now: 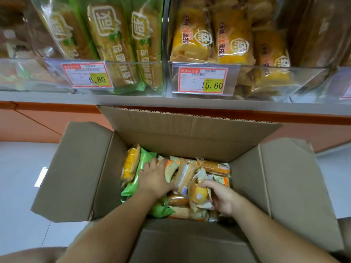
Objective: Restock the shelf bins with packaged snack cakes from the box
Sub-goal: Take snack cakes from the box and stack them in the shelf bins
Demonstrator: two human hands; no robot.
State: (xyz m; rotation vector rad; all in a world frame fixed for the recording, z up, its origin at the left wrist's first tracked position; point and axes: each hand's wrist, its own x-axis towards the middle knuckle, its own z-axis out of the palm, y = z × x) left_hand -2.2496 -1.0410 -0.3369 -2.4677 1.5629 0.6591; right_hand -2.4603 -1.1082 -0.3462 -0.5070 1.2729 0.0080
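Observation:
An open cardboard box (191, 133) stands below the shelf, filled with mixed snack cake packets. Both hands are down inside it. My left hand (154, 179) lies palm down on a green packet (141, 168) at the box's left side, fingers spread over it. My right hand (221, 196) grips a yellow cake packet (198, 194) near the middle. Above, a clear bin (133, 73) holds green-wrapped cakes, and the bin to its right (266, 80) holds yellow-wrapped cakes.
Price tags reading 6.80 (87, 74) and 15.60 (203, 80) hang on the bin fronts. Four box flaps stand out wide on all sides. An orange panel (47, 118) runs under the grey shelf edge. Pale floor (19, 177) lies to the left.

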